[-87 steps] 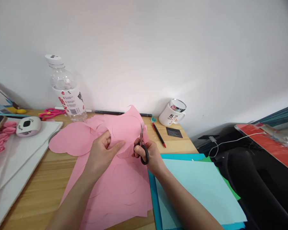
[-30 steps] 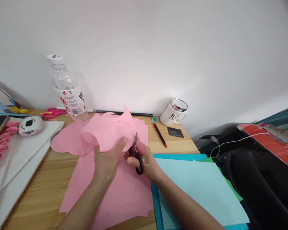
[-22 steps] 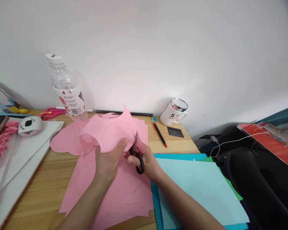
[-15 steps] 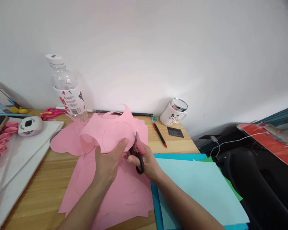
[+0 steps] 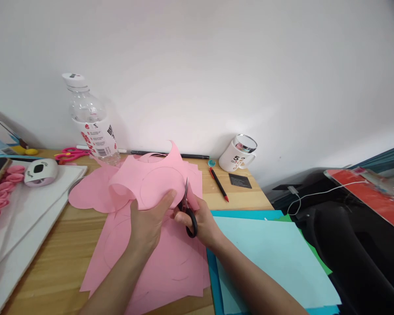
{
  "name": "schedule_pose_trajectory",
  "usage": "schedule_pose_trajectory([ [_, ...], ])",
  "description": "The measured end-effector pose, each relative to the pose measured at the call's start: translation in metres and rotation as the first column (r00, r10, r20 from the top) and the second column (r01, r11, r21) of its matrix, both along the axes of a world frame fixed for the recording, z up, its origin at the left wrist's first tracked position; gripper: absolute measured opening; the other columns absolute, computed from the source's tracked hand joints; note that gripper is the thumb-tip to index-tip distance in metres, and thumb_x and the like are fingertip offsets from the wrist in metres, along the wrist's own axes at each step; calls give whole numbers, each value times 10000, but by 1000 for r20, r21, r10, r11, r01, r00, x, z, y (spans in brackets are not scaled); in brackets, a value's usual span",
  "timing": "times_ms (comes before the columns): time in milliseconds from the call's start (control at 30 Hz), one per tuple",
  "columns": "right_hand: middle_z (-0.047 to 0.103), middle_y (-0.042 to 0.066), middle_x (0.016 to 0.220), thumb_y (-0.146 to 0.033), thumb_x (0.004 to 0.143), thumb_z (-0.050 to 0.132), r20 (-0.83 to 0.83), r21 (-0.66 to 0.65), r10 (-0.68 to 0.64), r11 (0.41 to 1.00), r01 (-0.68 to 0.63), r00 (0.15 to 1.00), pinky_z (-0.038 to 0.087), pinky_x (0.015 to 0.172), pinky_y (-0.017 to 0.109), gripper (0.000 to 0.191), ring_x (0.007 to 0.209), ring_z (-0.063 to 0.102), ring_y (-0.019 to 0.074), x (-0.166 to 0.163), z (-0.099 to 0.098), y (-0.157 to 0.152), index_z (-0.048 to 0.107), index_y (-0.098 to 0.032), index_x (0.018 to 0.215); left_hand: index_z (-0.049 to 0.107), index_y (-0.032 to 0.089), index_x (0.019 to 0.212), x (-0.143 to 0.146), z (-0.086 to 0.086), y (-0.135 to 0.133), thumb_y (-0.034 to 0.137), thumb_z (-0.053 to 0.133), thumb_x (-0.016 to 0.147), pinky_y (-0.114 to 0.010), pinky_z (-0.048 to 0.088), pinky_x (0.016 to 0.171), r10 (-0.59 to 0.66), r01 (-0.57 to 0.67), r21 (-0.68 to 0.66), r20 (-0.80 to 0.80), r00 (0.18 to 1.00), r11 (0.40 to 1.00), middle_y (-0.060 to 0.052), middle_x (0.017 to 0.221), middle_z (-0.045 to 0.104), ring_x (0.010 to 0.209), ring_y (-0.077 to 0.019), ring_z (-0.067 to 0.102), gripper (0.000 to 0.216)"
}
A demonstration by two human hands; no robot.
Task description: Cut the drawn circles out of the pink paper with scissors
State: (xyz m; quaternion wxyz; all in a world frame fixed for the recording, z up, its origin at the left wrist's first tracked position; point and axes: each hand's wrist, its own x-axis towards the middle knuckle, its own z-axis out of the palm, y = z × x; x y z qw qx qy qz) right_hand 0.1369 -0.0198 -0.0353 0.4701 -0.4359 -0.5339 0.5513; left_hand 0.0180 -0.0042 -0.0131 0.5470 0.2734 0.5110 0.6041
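Note:
My left hand (image 5: 149, 221) grips the lower edge of a pink paper sheet (image 5: 160, 181), its thumb lying on top. A round outline is drawn on that sheet, and its upper edge curls where curves have been cut away. In my right hand (image 5: 198, 221) are black-handled scissors (image 5: 191, 223), fingers through the loops. Their blades point up and meet the sheet at the right side of the drawn circle. Below both hands lies a stack of pink paper (image 5: 170, 271) with more drawn circles. Rounded pink cut-outs (image 5: 92, 190) rest at its upper left.
A plastic bottle (image 5: 93, 122) stands behind the paper, near pink scissors (image 5: 72, 154). To the right are a white mug (image 5: 237, 153), a red-and-black pen (image 5: 219, 184) and light blue sheets (image 5: 276, 258). White boards (image 5: 22, 232) lie at left, bearing a white device (image 5: 41, 172).
The upper tip of the pink sheet has shifted slightly right. Both hands and the scissors stay in almost the same place.

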Motion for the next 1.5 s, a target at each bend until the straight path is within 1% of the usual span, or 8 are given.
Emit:
schedule_pose_trajectory([
  [200, 431, -28, 644, -487, 668, 701, 2, 8, 1, 1000, -1, 1000, 371, 572, 263, 386, 585, 380, 112, 1, -1, 0, 468, -186, 731, 682, 119, 854, 0, 1, -1, 197, 801, 493, -325, 516, 856, 1, -2, 16, 24, 1000, 1000, -79, 857, 720, 968, -242, 641, 389],
  [400, 417, -33, 630, -497, 669, 689, 15, 2, -5, 1000, 5, 1000, 345, 540, 253, 385, 570, 360, 105, 0, 1, 0, 469, -185, 718, 688, 115, 868, 0, 3, -1, 196, 803, 475, -314, 539, 773, 6, -6, -24, 19, 1000, 1000, -83, 857, 718, 891, -235, 657, 418],
  [533, 410, -38, 611, -484, 674, 681, 17, 9, -4, 1000, 4, 1000, 310, 509, 245, 365, 551, 337, 100, -1, 3, -1, 471, -189, 717, 691, 119, 869, -1, 2, 0, 202, 803, 487, -294, 538, 753, -4, 5, -11, 17, 1000, 1000, -78, 846, 718, 865, -219, 657, 407],
  [800, 431, -41, 598, -422, 674, 671, -2, -5, 0, 1000, 0, 1000, 388, 553, 273, 304, 548, 420, 113, -1, 2, 0, 472, -199, 732, 682, 124, 910, -3, 5, 1, 172, 804, 488, -302, 540, 716, -35, 32, 42, 70, 997, 999, -82, 888, 708, 836, -215, 652, 441],
  [1033, 438, -50, 593, -390, 683, 651, -8, -10, 5, 1000, -5, 1000, 388, 538, 267, 283, 531, 434, 105, -3, 4, -1, 458, -200, 765, 678, 128, 875, -4, 4, 1, 138, 787, 498, -327, 537, 777, -62, 53, 72, 118, 991, 996, -57, 813, 712, 859, -223, 655, 393],
  [1133, 431, -58, 577, -386, 676, 656, -19, 8, 19, 1000, -19, 1000, 386, 529, 260, 286, 519, 434, 100, -2, 3, -1, 452, -202, 757, 680, 127, 835, -4, 5, 2, 130, 789, 474, -324, 545, 735, -37, 34, 31, 128, 991, 999, -59, 810, 716, 824, -227, 661, 378],
  [1300, 431, -63, 544, -324, 656, 649, -33, -1, 5, 1000, -5, 999, 375, 506, 255, 240, 502, 440, 103, -3, 5, -1, 460, -199, 736, 689, 137, 840, -3, 5, 2, 150, 798, 478, -257, 536, 686, -8, 3, 45, 112, 994, 999, -34, 762, 716, 815, -195, 654, 378],
  [1500, 423, -80, 490, -249, 614, 635, -31, -66, -45, 997, 43, 999, 377, 487, 251, 197, 461, 446, 100, -5, 5, -1, 470, -194, 707, 689, 131, 854, -3, 5, 2, 186, 802, 479, -280, 537, 649, 32, -34, 18, 104, 994, 999, -61, 863, 716, 801, -200, 649, 396],
])
